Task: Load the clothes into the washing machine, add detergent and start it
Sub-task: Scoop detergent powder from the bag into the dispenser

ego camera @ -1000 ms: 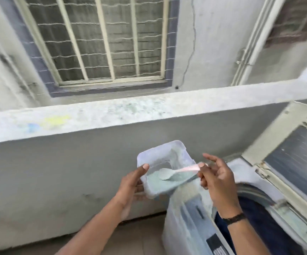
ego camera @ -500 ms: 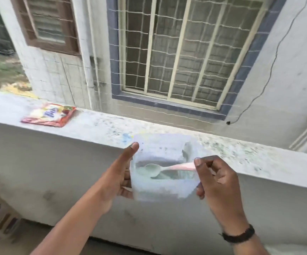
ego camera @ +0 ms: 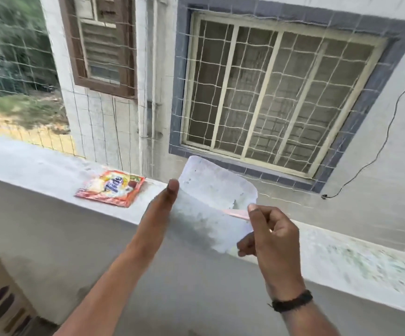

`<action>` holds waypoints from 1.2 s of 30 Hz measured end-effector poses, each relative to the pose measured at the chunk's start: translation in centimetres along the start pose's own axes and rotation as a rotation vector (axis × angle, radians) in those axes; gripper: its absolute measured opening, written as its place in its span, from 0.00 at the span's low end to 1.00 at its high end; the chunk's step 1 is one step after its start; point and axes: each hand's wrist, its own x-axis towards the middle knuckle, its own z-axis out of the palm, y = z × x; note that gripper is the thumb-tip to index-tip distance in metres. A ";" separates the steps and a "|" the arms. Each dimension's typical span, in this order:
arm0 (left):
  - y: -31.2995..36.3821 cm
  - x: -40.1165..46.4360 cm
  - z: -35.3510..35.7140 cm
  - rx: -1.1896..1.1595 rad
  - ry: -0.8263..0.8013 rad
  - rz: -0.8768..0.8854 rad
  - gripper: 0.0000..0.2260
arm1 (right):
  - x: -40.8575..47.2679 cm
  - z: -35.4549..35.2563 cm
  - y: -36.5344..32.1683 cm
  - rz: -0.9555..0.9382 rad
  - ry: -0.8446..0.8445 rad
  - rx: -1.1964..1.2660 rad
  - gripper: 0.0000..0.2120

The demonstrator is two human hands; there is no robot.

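My right hand (ego camera: 267,229) is closest to me, with a black band (ego camera: 291,302) round the wrist. Its fingers are curled, and the thumb and first finger pinch the thin pink handle of a spoon (ego camera: 236,214). The spoon's other end goes into the tub and I cannot see it.

My left hand (ego camera: 159,209) is on the other side of the tub. Its thumb points up along the tub's edge. The fingers go under it, out of sight, so the hand is holding it.

The tub (ego camera: 211,204) sits between my hands. It is soft-looking, see-through plastic, boxy with round corners, and blurry.

Past my left hand, on the rough grey ledge (ego camera: 39,166), lies a flat, shiny, orange Tide packet (ego camera: 110,187).

Farther off is a wall with a window (ego camera: 276,93) behind white netting.
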 end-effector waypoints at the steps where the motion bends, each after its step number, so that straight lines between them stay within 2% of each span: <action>1: 0.1 0.6 -0.2 -0.026 0.020 0.004 0.16 | 0.3 0.7 0.0 0.012 -0.019 -0.001 0.10; 4: -0.6 2.1 -1.3 -0.051 0.074 -0.008 0.17 | 1.3 2.4 -0.1 0.019 -0.080 -0.031 0.10; 9: -2.4 4.0 -2.4 -0.117 0.081 -0.037 0.27 | 3.1 3.5 -0.4 0.045 -0.125 -0.030 0.15; 13: -2.9 4.8 -2.3 -0.119 0.063 -0.031 0.29 | 3.9 3.6 -0.3 0.070 -0.094 0.006 0.08; 23: -3.2 5.5 -2.4 -0.195 0.094 0.023 0.21 | 3.6 3.8 -0.1 0.088 -0.083 0.008 0.07; 31: -2.3 5.1 -2.5 -0.173 0.040 0.122 0.23 | 3.1 3.5 -0.3 0.090 -0.070 -0.021 0.09; 36: -2.0 4.7 -3.0 -0.020 0.167 0.209 0.36 | 2.7 2.7 -0.5 0.075 -0.040 -0.016 0.08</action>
